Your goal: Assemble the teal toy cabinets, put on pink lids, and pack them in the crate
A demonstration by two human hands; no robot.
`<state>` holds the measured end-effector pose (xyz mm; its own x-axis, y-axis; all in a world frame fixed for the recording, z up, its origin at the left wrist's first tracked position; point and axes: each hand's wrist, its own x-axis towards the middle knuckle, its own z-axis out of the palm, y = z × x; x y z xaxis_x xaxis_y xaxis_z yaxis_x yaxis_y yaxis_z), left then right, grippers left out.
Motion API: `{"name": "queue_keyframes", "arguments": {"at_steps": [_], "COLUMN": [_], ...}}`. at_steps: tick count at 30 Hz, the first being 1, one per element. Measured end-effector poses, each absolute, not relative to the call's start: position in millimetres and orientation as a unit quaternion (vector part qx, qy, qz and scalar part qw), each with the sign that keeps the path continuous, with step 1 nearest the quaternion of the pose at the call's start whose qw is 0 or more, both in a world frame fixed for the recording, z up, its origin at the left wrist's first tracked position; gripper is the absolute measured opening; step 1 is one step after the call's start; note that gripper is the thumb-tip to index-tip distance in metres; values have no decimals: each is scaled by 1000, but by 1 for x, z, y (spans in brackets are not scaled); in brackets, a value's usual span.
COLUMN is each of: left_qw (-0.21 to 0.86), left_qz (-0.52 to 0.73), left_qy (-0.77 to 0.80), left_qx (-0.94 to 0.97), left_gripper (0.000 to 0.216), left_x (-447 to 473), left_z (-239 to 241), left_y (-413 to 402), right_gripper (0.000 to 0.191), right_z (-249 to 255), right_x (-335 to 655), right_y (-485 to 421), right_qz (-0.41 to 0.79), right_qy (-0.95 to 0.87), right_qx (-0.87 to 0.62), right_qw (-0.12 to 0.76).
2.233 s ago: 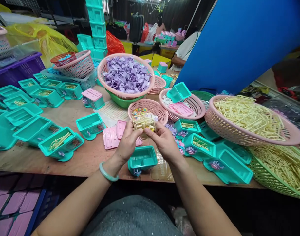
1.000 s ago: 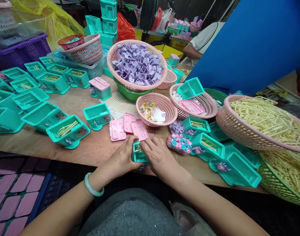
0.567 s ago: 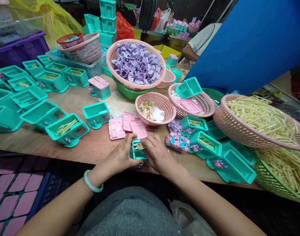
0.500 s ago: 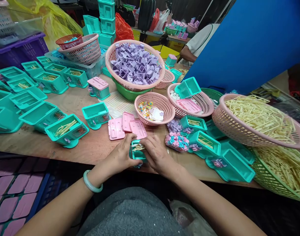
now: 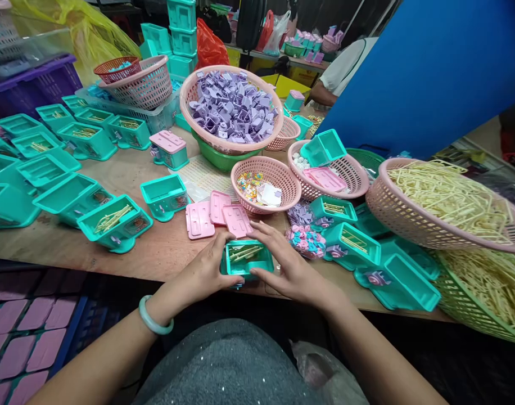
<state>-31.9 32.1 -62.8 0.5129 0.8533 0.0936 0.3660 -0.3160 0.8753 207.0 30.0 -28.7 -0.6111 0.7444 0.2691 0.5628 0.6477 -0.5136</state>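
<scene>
A small teal box stands at the table's near edge in front of me, its top uncovered. Several pale yellow sticks lie inside it. My left hand, with a pale green bangle at the wrist, grips the box's left end between thumb and fingers. Around the right end is my right hand, its fingers stretched and spread, thumb over the near rim; I cannot tell how firmly it touches. Just beyond the box lie three pink lids.
Behind the lids stand a basket of small pieces and a large basket of purple parts. Teal boxes fill the left; baskets of yellow sticks stand right. A blue panel leans at back, near a person's arm.
My right hand has let go of the sticks, opened and moved a little right. The sticks now lie in the box, which my left hand still holds.
</scene>
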Motion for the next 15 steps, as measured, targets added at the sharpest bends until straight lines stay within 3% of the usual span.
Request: {"name": "queue_keyframes", "arguments": {"at_steps": [3, 5, 10, 15], "left_qw": [430, 424, 370, 331], "left_qz": [280, 275, 279, 279], "left_qy": [408, 413, 378, 386], "left_qx": [755, 757, 802, 815], "left_gripper": [78, 77, 45, 39], "left_x": [-34, -36, -36, -42], "left_z": [-66, -68, -70, -67], "left_y": [32, 31, 30, 27], "right_gripper": [26, 12, 18, 16], "right_z": [-40, -48, -49, -46], "right_x": [209, 207, 197, 196], "right_y": [28, 29, 35, 48], "right_qz": [137, 100, 105, 241], "right_qy": [-861, -861, -851, -808], "right_qx": [-412, -427, -420, -430], "right_qw": [267, 259, 297, 322]}}
